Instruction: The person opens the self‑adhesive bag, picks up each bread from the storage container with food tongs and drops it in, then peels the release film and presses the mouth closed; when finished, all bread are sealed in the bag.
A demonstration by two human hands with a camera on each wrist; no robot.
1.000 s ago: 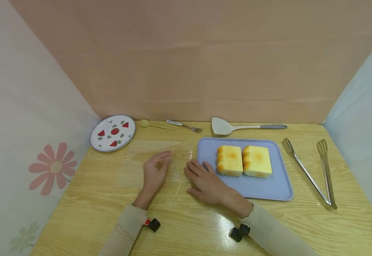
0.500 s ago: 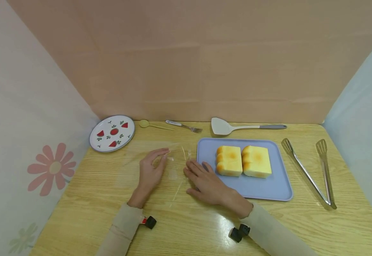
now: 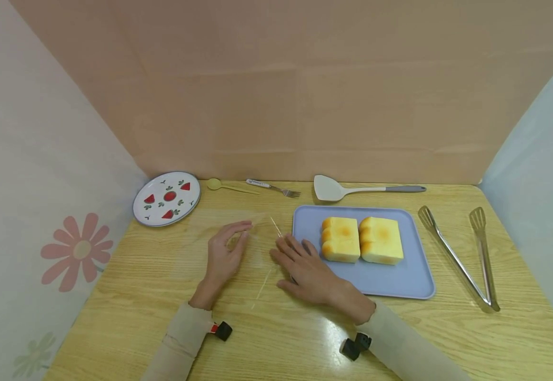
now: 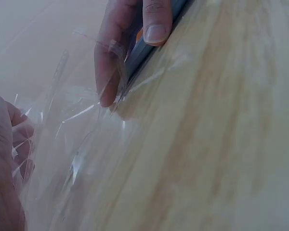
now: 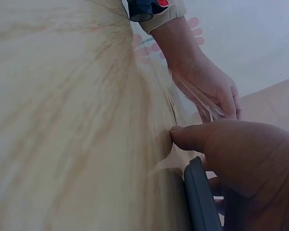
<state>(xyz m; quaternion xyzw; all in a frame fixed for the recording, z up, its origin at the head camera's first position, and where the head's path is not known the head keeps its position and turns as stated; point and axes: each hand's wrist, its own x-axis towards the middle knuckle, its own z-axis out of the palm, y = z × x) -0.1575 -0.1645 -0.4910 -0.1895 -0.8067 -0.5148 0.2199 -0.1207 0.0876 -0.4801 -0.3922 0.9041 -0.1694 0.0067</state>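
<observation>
Between both hands lies a clear plastic bag (image 3: 261, 248), thin and hard to make out on the wooden table. My left hand (image 3: 224, 256) pinches its film between thumb and fingers and holds it raised. In the right wrist view the film (image 5: 195, 91) stretches up to that hand. My right hand (image 3: 307, 275) rests with extended fingers on the bag's right edge, over the left rim of the blue tray (image 3: 376, 286). In the left wrist view, creased film (image 4: 77, 130) spreads around the right hand's fingertips (image 4: 106, 94).
Two bread loaves (image 3: 341, 239) sit on the tray. Metal tongs (image 3: 462, 264) lie to its right, and a white spatula (image 3: 331, 188) behind it. A fork (image 3: 276, 188), a yellow spoon (image 3: 215, 184) and a patterned plate (image 3: 154, 211) are along the back left.
My left hand has shifted slightly left, lifting the film so a bright fold shows between the hands. My right hand's fingers have moved a little left; its arm stays put.
</observation>
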